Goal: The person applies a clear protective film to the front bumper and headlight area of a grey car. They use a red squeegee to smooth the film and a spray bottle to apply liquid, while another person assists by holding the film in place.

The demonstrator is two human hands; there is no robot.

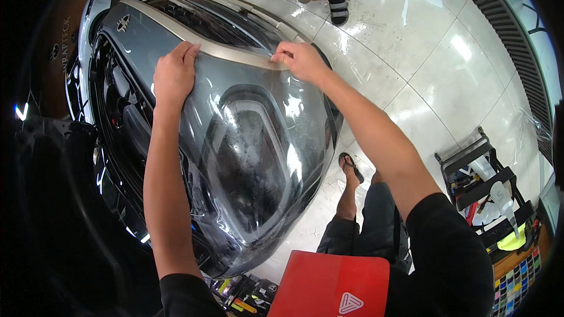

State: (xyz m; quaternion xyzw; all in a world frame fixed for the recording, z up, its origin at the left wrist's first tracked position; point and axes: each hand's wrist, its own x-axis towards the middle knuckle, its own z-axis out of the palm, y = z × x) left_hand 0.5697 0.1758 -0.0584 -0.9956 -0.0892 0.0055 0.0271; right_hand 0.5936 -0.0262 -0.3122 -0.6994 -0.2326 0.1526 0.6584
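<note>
A sheet of clear protective film (252,158) lies draped over the glossy dark car body panel (141,41), wrinkled and reflective, reaching from under both hands down toward the person's body. Along its far edge runs a beige trim strip (223,50), and both hands sit right on that line. The left hand (173,73) rests flat, fingers pressed together and pointing away, palm down on the film just below the strip. The right hand (301,60) is curled, its fingertips pinching the film's edge at the strip. To do this well, I judge the left palm should anchor the film while the right draws the edge taut and even along the strip, avoiding creases. Beyond the right hand, another person's sandalled feet (338,6) stand on the pale tiled floor (423,53). Below the right elbow sits a red board (332,285), and further right a tool cart (487,188).
</note>
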